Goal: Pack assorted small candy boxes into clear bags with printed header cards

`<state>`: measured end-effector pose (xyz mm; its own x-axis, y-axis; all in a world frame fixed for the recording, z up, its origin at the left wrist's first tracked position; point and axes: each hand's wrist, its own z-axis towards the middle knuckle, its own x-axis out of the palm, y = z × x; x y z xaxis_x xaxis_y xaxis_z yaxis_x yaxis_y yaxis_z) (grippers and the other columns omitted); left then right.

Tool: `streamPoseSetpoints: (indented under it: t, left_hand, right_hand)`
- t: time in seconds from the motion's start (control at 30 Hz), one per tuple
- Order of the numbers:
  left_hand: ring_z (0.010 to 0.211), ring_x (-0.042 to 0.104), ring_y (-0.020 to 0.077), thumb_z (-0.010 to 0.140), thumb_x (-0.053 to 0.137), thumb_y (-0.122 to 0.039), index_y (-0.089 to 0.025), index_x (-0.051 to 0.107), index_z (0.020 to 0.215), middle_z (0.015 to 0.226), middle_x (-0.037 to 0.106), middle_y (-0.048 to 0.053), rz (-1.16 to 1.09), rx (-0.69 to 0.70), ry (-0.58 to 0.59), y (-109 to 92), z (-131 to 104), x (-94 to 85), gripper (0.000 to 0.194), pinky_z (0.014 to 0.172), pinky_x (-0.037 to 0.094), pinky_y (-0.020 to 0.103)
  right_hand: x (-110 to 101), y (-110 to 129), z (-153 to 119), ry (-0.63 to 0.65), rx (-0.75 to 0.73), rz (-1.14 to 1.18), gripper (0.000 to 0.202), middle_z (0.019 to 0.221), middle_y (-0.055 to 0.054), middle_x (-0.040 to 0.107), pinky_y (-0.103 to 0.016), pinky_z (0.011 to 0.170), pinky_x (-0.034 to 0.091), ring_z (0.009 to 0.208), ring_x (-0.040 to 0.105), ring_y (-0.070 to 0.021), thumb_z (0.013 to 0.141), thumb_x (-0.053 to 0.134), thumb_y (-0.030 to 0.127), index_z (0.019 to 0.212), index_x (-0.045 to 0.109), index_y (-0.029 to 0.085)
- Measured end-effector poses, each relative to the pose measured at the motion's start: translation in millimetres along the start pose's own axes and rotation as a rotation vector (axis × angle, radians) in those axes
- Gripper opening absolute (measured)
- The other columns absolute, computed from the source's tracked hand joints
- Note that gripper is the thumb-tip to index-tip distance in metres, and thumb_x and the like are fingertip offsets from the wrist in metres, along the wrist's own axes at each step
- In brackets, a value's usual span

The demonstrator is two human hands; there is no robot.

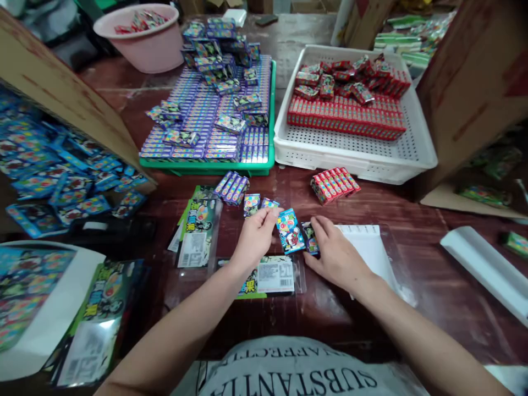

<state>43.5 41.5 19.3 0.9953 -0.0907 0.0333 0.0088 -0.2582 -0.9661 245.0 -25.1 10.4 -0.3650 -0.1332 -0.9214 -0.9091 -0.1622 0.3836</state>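
the left hand (260, 226), fingers pinched, grips the blue packet (290, 231) at the frame's center; the right hand (330, 245), partly curled, holds the dark packet (310, 238) just beside it. above right, the red boxes (335, 185) sit on the tabletop (264, 190).

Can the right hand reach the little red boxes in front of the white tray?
Probably yes: the red boxes sit just past the right hand, with bare table between. It's on a dark packet, though, so it might need to let go.
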Motion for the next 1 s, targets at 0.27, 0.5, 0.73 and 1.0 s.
streamPoseSetpoints:
  t: [0.27, 0.5, 0.73, 1.0]
  left_hand:
    - [0.114, 0.063, 0.0208, 0.101, 0.053, -0.043, -0.028, 0.056, 0.125, 0.132, 0.059, 0.007, 0.022, 0.302, -0.157, 9, -24, 21.7, 0.029, 0.075, 0.064, 0.029]
    - [0.112, 0.063, 0.0179, 0.102, 0.045, -0.029, -0.033, 0.037, 0.141, 0.126, 0.051, 0.006, -0.024, 0.043, -0.121, 34, -44, 41.0, 0.040, 0.093, 0.061, 0.042]
    - [0.131, 0.048, 0.0247, 0.101, 0.045, -0.018, -0.020, 0.062, 0.124, 0.131, 0.055, 0.011, 0.865, 0.519, 0.360, 2, -58, -16.6, 0.028, 0.116, 0.041, 0.049]
    - [0.133, 0.047, 0.0294, 0.098, 0.059, -0.036, -0.017, 0.055, 0.135, 0.139, 0.056, 0.012, 1.297, 0.711, 0.521, -34, -18, -19.2, 0.042, 0.115, 0.039, 0.047]
  right_hand:
    - [-7, -6, -12, -0.004, 0.192, 0.211, 0.087, 0.131, -0.016, 0.049, -0.051, 0.088, 0.059, 0.104, 0.068, -0.0339, 0.079, 0.071, 0.065, 0.149, 0.041, 0.023]
    - [-7, 4, 3, -0.167, 0.254, 0.218, 0.082, 0.120, -0.015, 0.052, -0.047, 0.082, 0.059, 0.104, 0.066, -0.0335, 0.076, 0.068, 0.076, 0.131, 0.051, 0.018]
    - [-6, -10, 23, -0.086, 0.193, -0.213, 0.073, 0.114, -0.017, 0.059, -0.045, 0.079, 0.054, 0.106, 0.060, -0.0360, 0.080, 0.061, 0.078, 0.117, 0.060, 0.015]
    - [-15, -7, 26, -0.144, 0.122, -0.301, 0.076, 0.104, -0.020, 0.061, -0.050, 0.083, 0.049, 0.102, 0.053, -0.0380, 0.076, 0.060, 0.082, 0.105, 0.066, 0.013]
